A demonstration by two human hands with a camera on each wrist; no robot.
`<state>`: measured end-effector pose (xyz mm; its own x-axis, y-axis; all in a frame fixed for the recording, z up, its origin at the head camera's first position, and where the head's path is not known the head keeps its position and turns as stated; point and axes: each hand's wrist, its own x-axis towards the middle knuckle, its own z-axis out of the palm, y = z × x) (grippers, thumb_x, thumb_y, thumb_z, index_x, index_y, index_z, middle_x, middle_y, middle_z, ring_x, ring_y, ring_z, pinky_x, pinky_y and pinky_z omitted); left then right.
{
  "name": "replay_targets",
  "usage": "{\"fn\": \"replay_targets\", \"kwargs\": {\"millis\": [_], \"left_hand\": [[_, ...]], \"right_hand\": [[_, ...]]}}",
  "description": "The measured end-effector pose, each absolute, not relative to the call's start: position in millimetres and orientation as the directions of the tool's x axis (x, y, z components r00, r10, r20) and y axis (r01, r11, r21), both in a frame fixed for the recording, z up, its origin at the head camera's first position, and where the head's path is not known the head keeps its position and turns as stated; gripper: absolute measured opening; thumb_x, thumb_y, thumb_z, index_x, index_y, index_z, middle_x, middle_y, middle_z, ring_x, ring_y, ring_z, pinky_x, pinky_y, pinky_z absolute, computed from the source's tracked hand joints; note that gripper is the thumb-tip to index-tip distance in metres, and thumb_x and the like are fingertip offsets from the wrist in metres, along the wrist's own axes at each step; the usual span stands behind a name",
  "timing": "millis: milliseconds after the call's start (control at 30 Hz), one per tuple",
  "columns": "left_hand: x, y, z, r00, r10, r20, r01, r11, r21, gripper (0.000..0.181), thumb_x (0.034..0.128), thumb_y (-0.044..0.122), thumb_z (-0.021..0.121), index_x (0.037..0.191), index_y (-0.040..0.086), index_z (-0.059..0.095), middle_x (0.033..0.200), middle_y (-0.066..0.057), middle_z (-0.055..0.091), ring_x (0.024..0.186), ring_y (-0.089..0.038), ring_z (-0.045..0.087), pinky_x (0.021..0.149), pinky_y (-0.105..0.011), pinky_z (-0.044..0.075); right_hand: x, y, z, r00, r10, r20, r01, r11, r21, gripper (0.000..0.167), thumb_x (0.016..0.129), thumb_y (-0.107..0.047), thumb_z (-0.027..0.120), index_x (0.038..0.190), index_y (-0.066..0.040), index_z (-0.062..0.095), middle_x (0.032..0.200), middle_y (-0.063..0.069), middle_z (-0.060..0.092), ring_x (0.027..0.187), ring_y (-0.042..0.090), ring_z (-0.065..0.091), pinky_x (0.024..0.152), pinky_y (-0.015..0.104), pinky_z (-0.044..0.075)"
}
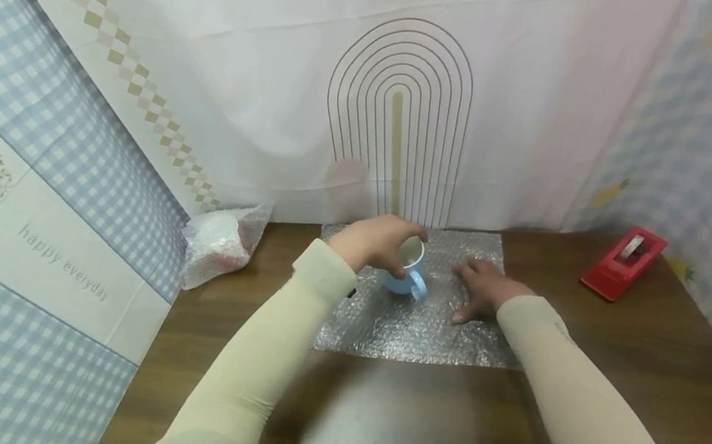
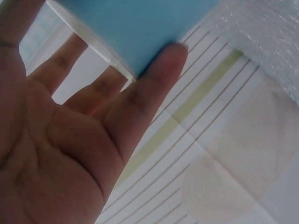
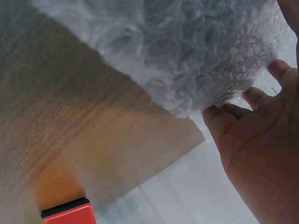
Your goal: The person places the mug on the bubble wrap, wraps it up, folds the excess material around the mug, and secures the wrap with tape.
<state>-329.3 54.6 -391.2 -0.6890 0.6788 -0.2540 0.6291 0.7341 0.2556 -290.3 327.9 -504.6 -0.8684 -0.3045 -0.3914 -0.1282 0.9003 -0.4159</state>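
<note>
A light blue mug (image 1: 415, 272) with a pale inside is over a sheet of bubble wrap (image 1: 421, 341), its handle pointing toward the near right. My left hand (image 1: 377, 243) grips the mug near its rim from the upper left. The left wrist view shows the thumb on the outside of the blue mug wall (image 2: 135, 28) and other fingers at the rim. To the right, my right hand (image 1: 484, 291) rests with spread fingers on the bubble wrap. Its fingertips touch the wrap's surface (image 3: 177, 51) in the right wrist view.
A red tape dispenser (image 1: 624, 264) lies at the right rear of the wooden table (image 1: 217, 375). A bubble-wrapped bundle (image 1: 220, 242) sits at the left rear against the patterned cloth (image 1: 267, 78), which hangs behind the table.
</note>
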Motion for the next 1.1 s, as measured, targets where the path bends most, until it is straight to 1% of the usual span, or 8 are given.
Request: {"fn": "replay_targets", "kwargs": {"millis": [100,200,400,633,767,867,1033,1100], "left_hand": [[-332,61,-396,-0.71,0.663,-0.238,0.612,0.748,0.256,0.082,0.0883,0.026,0.099,0.161,0.025,0.061,0.157,-0.006,0.071,0.141,-0.03,0.068,0.112,-0.05,0.064],[-335,66,-403,-0.725,0.654,-0.215,0.594,0.753,0.285,0.083,0.0872,0.026,0.1,0.161,0.024,0.062,0.156,-0.007,0.071,0.141,-0.03,0.068,0.113,-0.05,0.064],[-338,73,-421,-0.73,0.658,-0.183,0.573,0.736,0.36,0.083,0.0867,0.02,0.099,0.161,0.02,0.062,0.156,-0.009,0.072,0.139,-0.03,0.071,0.117,-0.048,0.062],[-339,77,-432,-0.723,0.671,-0.166,0.59,0.724,0.357,0.083,0.0873,0.02,0.098,0.162,0.018,0.062,0.157,-0.009,0.072,0.14,-0.03,0.07,0.117,-0.047,0.061],[-338,80,-431,-0.734,0.662,-0.151,0.589,0.731,0.345,0.084,0.0871,0.021,0.098,0.163,0.02,0.062,0.156,-0.008,0.073,0.139,-0.029,0.071,0.116,-0.046,0.062],[-339,81,-431,-0.747,0.649,-0.145,0.578,0.742,0.339,0.087,0.0867,0.025,0.1,0.164,0.02,0.06,0.157,-0.008,0.072,0.141,-0.029,0.071,0.118,-0.046,0.061],[-340,78,-428,-0.783,0.609,-0.123,0.535,0.761,0.367,0.107,0.0843,0.041,0.102,0.171,0.01,0.048,0.162,-0.014,0.068,0.146,-0.031,0.068,0.126,-0.045,0.056],[-339,72,-425,-0.801,0.588,-0.109,0.51,0.767,0.39,0.105,0.0843,0.041,0.102,0.168,0.004,0.05,0.157,-0.016,0.071,0.141,-0.033,0.072,0.123,-0.045,0.059]], "right_hand": [[-278,317,-484,-0.861,-0.303,-0.408,-0.141,0.913,-0.382,0.121,0.086,-0.054,0.093,0.178,-0.006,0.031,0.185,0.038,0.01,0.17,0.066,0.009,0.133,0.086,0.019],[-273,312,-478,-0.861,-0.291,-0.417,-0.134,0.921,-0.365,0.117,0.09,-0.049,0.093,0.178,-0.005,0.031,0.185,0.037,0.011,0.171,0.065,0.009,0.133,0.085,0.02],[-271,312,-483,-0.862,-0.29,-0.415,-0.137,0.923,-0.359,0.118,0.088,-0.048,0.095,0.177,-0.004,0.032,0.185,0.038,0.013,0.17,0.066,0.012,0.133,0.086,0.02],[-267,311,-476,-0.866,-0.274,-0.419,-0.142,0.937,-0.319,0.119,0.089,-0.048,0.094,0.178,-0.005,0.03,0.185,0.037,0.011,0.171,0.065,0.01,0.134,0.084,0.023],[-267,312,-473,-0.868,-0.261,-0.422,-0.135,0.942,-0.307,0.118,0.089,-0.048,0.094,0.178,-0.006,0.03,0.185,0.037,0.011,0.171,0.064,0.01,0.133,0.085,0.023],[-267,312,-472,-0.866,-0.264,-0.424,-0.134,0.94,-0.312,0.119,0.088,-0.049,0.094,0.178,-0.006,0.031,0.186,0.037,0.011,0.172,0.064,0.009,0.134,0.084,0.022],[-269,312,-475,-0.868,-0.274,-0.415,-0.137,0.934,-0.329,0.12,0.086,-0.054,0.095,0.177,-0.007,0.033,0.185,0.038,0.014,0.171,0.065,0.011,0.132,0.087,0.022],[-272,311,-476,-0.87,-0.276,-0.409,-0.14,0.933,-0.332,0.12,0.086,-0.055,0.095,0.177,-0.007,0.034,0.184,0.038,0.015,0.171,0.065,0.012,0.131,0.088,0.022]]}}
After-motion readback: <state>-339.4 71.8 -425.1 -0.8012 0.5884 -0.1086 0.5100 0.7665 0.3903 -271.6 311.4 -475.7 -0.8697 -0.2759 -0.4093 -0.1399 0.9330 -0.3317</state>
